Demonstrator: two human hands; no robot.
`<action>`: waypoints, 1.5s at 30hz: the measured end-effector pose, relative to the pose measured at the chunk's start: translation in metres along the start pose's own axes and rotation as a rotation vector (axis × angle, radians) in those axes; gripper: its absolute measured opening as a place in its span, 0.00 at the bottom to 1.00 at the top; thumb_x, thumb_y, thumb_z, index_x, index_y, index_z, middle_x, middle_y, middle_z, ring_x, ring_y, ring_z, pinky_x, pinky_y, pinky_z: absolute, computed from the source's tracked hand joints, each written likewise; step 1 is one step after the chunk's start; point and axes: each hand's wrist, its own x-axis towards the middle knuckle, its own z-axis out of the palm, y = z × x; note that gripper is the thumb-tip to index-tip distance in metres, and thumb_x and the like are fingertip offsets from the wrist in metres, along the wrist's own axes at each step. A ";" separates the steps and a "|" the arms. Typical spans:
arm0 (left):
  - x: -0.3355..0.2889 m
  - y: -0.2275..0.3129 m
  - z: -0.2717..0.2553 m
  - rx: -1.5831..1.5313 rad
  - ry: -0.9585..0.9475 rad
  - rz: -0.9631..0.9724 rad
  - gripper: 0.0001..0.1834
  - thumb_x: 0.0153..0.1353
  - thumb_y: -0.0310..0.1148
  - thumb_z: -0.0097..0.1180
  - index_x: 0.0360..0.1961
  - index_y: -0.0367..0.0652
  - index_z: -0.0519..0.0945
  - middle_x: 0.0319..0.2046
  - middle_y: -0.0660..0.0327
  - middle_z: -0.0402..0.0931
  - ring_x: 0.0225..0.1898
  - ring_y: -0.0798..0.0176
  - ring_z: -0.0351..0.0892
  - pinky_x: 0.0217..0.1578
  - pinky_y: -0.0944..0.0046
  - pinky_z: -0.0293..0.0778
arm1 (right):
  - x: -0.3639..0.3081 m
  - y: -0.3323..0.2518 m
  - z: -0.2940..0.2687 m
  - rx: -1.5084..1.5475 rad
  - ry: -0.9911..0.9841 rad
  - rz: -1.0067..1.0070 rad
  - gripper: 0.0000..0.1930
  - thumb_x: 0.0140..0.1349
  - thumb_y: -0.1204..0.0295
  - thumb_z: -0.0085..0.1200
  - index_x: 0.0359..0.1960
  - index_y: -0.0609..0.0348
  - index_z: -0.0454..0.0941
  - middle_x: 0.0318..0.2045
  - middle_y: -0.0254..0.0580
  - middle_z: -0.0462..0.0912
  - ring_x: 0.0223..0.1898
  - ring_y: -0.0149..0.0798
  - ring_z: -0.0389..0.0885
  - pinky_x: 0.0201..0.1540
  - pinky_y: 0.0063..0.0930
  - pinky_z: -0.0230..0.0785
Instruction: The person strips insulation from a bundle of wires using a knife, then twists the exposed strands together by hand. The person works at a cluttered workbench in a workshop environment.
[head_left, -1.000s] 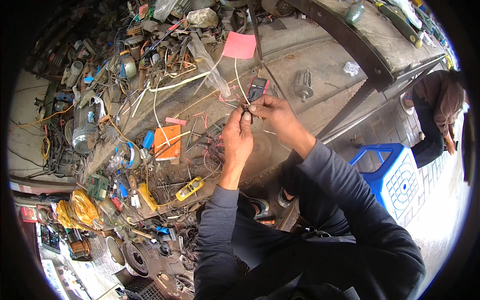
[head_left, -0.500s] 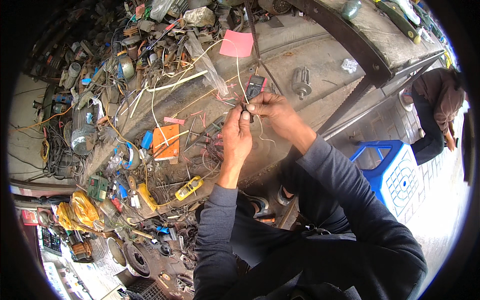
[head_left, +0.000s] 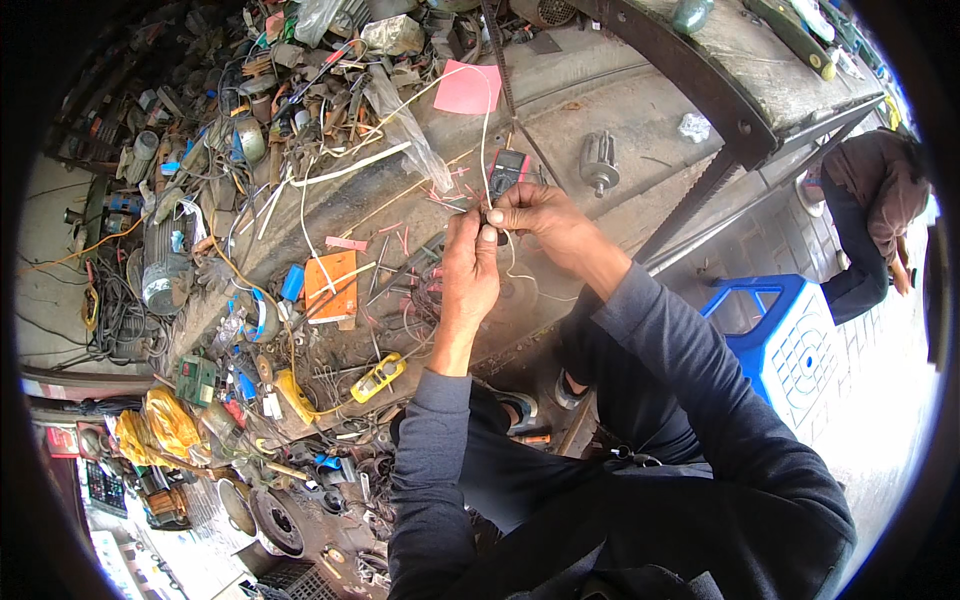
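Note:
My left hand (head_left: 469, 268) is closed, its thumb and fingers pinched on something small and dark that is mostly hidden. My right hand (head_left: 545, 222) meets it fingertip to fingertip and pinches a thin white wire (head_left: 486, 140). This wire loops down from above into the pinch, and a loose end trails out below, towards my knee. Just behind my right fingers lies a red-and-dark multimeter (head_left: 512, 163), partly covered by the hand. Short red bits of tubing or wire (head_left: 403, 240) are scattered to the left of my left hand.
A pink paper (head_left: 468, 90), an orange pad (head_left: 331, 287) and a yellow clamp meter (head_left: 378, 378) lie around. A motor rotor (head_left: 600, 163) rests beyond my right hand. Piled parts (head_left: 250, 140) fill the left. A blue stool (head_left: 780, 340) and another person (head_left: 870, 220) are at right.
Both hands stay together in nearly the same place, still pinching. The wire's loose end below has swung to the right, and my right fingers have shifted slightly.

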 end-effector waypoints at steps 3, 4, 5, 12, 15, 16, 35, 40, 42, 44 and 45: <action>0.001 0.001 -0.003 0.041 -0.018 0.000 0.18 0.72 0.26 0.50 0.62 0.36 0.73 0.49 0.48 0.74 0.50 0.47 0.76 0.52 0.54 0.73 | -0.001 -0.002 0.002 -0.028 0.012 -0.007 0.10 0.57 0.68 0.72 0.35 0.57 0.84 0.30 0.30 0.84 0.31 0.26 0.75 0.36 0.23 0.64; 0.001 0.002 -0.003 0.051 -0.020 0.012 0.19 0.72 0.26 0.51 0.62 0.36 0.73 0.49 0.48 0.74 0.50 0.46 0.76 0.52 0.53 0.73 | -0.001 -0.003 0.002 -0.041 0.013 -0.009 0.10 0.57 0.68 0.72 0.34 0.57 0.84 0.30 0.29 0.84 0.31 0.26 0.75 0.35 0.23 0.64; 0.001 0.001 -0.003 0.062 -0.032 -0.009 0.19 0.71 0.26 0.52 0.61 0.36 0.73 0.49 0.48 0.74 0.50 0.46 0.76 0.52 0.53 0.73 | -0.002 -0.005 0.002 -0.060 0.019 -0.006 0.10 0.57 0.68 0.72 0.34 0.57 0.84 0.29 0.29 0.84 0.31 0.26 0.75 0.35 0.23 0.64; 0.002 -0.002 -0.004 0.070 -0.056 -0.023 0.21 0.65 0.24 0.59 0.59 0.36 0.75 0.47 0.53 0.75 0.50 0.56 0.76 0.51 0.58 0.73 | -0.004 -0.011 0.002 0.001 -0.040 0.054 0.10 0.58 0.70 0.72 0.34 0.58 0.82 0.27 0.29 0.82 0.24 0.24 0.71 0.25 0.20 0.58; 0.002 -0.001 -0.006 0.053 -0.070 -0.087 0.19 0.66 0.23 0.59 0.58 0.36 0.76 0.46 0.56 0.76 0.47 0.64 0.77 0.49 0.63 0.73 | -0.004 -0.011 0.003 0.006 -0.047 0.080 0.10 0.58 0.71 0.72 0.34 0.59 0.82 0.25 0.31 0.81 0.21 0.24 0.70 0.22 0.20 0.56; 0.002 -0.001 -0.006 0.041 -0.074 -0.113 0.18 0.66 0.24 0.59 0.57 0.36 0.76 0.45 0.56 0.76 0.46 0.65 0.77 0.48 0.64 0.74 | -0.004 -0.011 0.003 -0.005 -0.047 0.079 0.10 0.58 0.71 0.72 0.34 0.60 0.81 0.24 0.31 0.80 0.21 0.24 0.70 0.21 0.20 0.55; 0.004 0.005 -0.021 0.104 -0.138 -0.164 0.15 0.65 0.24 0.60 0.52 0.35 0.79 0.38 0.58 0.80 0.35 0.67 0.79 0.35 0.65 0.77 | -0.002 -0.010 0.004 -0.090 -0.078 0.134 0.10 0.58 0.72 0.72 0.32 0.61 0.80 0.22 0.32 0.78 0.18 0.23 0.67 0.19 0.21 0.53; 0.004 0.005 -0.028 -0.285 -0.197 -0.380 0.11 0.66 0.27 0.60 0.47 0.33 0.79 0.37 0.60 0.79 0.34 0.68 0.80 0.35 0.65 0.78 | -0.003 -0.010 0.003 -0.029 -0.107 0.127 0.10 0.58 0.72 0.72 0.31 0.60 0.80 0.22 0.32 0.78 0.18 0.23 0.67 0.19 0.21 0.53; 0.005 0.006 -0.030 -0.368 -0.197 -0.383 0.12 0.68 0.30 0.59 0.47 0.33 0.80 0.36 0.63 0.78 0.34 0.71 0.78 0.34 0.68 0.78 | -0.003 -0.010 0.004 -0.048 -0.096 0.117 0.10 0.58 0.71 0.72 0.31 0.60 0.80 0.22 0.31 0.78 0.19 0.23 0.68 0.19 0.21 0.54; 0.006 0.006 -0.030 -0.398 -0.192 -0.403 0.13 0.70 0.33 0.57 0.47 0.32 0.80 0.35 0.64 0.78 0.33 0.72 0.78 0.34 0.69 0.79 | -0.004 -0.010 0.006 -0.100 -0.067 0.109 0.10 0.59 0.71 0.71 0.32 0.61 0.80 0.22 0.31 0.78 0.21 0.22 0.69 0.20 0.21 0.57; 0.006 0.007 -0.030 -0.388 -0.189 -0.409 0.14 0.71 0.35 0.57 0.47 0.33 0.80 0.35 0.63 0.78 0.33 0.72 0.78 0.34 0.69 0.79 | -0.005 -0.009 0.008 -0.161 -0.043 0.053 0.10 0.59 0.71 0.71 0.32 0.61 0.81 0.23 0.30 0.79 0.22 0.23 0.71 0.22 0.21 0.59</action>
